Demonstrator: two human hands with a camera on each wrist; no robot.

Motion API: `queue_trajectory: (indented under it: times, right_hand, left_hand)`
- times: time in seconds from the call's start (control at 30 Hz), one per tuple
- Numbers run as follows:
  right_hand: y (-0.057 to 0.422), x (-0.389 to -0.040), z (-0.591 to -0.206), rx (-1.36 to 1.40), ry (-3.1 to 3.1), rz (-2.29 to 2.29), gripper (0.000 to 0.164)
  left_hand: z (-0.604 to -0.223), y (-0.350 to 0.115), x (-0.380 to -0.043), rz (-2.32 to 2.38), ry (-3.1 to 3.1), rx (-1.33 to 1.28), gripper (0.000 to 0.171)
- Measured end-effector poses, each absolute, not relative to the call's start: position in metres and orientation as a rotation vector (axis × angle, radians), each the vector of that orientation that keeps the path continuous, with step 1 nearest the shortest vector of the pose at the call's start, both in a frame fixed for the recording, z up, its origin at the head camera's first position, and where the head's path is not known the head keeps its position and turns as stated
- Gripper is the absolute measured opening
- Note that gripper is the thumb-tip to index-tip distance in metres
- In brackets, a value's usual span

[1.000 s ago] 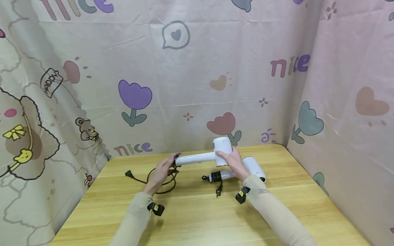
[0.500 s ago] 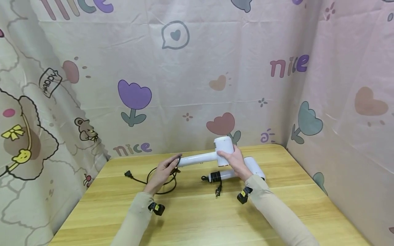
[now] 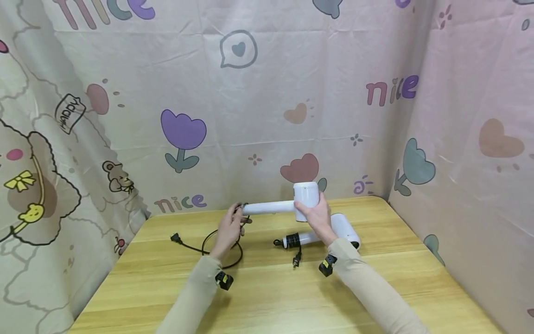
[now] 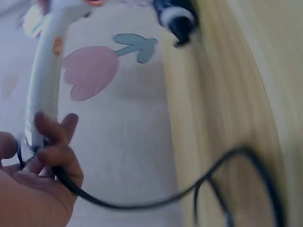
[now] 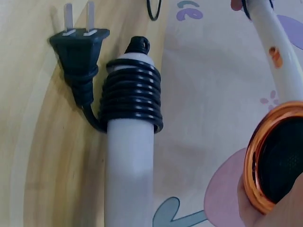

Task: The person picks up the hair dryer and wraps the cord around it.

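A white hair dryer [image 3: 269,207] is held up above the table, its handle pointing left. My right hand [image 3: 319,216] grips it by the barrel; the right wrist view shows the barrel's copper-coloured rim [image 5: 295,108] and dark opening. At the handle's end, my left hand [image 3: 227,230] has its fingers curled round the black power cord [image 4: 142,206], part of which loops round the handle tip. From there the cord drops to the table in loose coils, ending in a two-pin plug [image 3: 175,238] at the left.
A second white hair dryer [image 3: 343,227] lies on the table [image 3: 267,297] beneath my right forearm. Its black cord is wound [image 3: 293,240] tightly round the handle, with the plug [image 3: 296,260] hanging off toward me. A patterned curtain [image 3: 250,116] encloses the back and sides.
My left hand has shifted slightly right and turned at the handle's end, bringing the cord along. The held hair dryer has risen a little and levelled out. The second hair dryer stays put.
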State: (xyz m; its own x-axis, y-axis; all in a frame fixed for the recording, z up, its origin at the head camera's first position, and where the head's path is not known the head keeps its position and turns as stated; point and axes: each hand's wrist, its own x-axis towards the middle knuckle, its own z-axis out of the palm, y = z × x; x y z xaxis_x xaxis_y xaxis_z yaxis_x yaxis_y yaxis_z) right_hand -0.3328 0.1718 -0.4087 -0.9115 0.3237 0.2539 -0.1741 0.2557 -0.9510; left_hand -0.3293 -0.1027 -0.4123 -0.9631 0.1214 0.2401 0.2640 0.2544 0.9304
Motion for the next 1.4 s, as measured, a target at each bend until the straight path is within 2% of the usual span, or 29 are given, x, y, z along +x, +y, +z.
queue_trajectory:
  times: [0.17, 0.27, 0.37, 0.5, 0.7, 1.13, 1.33, 1.4]
  right_hand:
    - [0.177, -0.333, -0.409, -0.124, -2.163, 1.613, 0.087]
    - [0.184, -0.334, -0.406, -0.094, -2.191, 1.594, 0.083]
    - [0.192, -0.336, -0.403, -0.058, -2.219, 1.62, 0.08]
    - [0.203, -0.34, -0.403, -0.013, -2.251, 1.76, 0.076]
    - [0.213, -0.343, -0.407, -0.018, -2.259, 2.001, 0.072]
    - [0.212, -0.336, -0.409, -0.064, -2.209, 2.134, 0.072]
    - [0.209, -0.334, -0.408, -0.086, -2.187, 2.137, 0.072]
    - [0.208, -0.334, -0.406, -0.093, -2.18, 2.126, 0.071]
  left_hand:
    - [-0.41, -0.097, -0.325, -1.263, -2.487, -0.56, 0.042]
    - [-0.404, -0.099, -0.327, -1.042, -2.465, -0.704, 0.035]
    - [-0.394, -0.103, -0.332, -0.901, -2.405, -0.857, 0.021]
    - [-0.382, -0.109, -0.339, -0.912, -2.346, -0.968, 0.014]
    - [-0.374, -0.113, -0.341, -1.243, -2.378, -0.899, 0.013]
    - [-0.397, -0.105, -0.331, -1.413, -2.481, -0.805, 0.045]
    - [-0.398, -0.101, -0.329, -1.267, -2.487, -0.783, 0.05]
    - [-0.399, -0.1, -0.329, -1.354, -2.461, -0.743, 0.048]
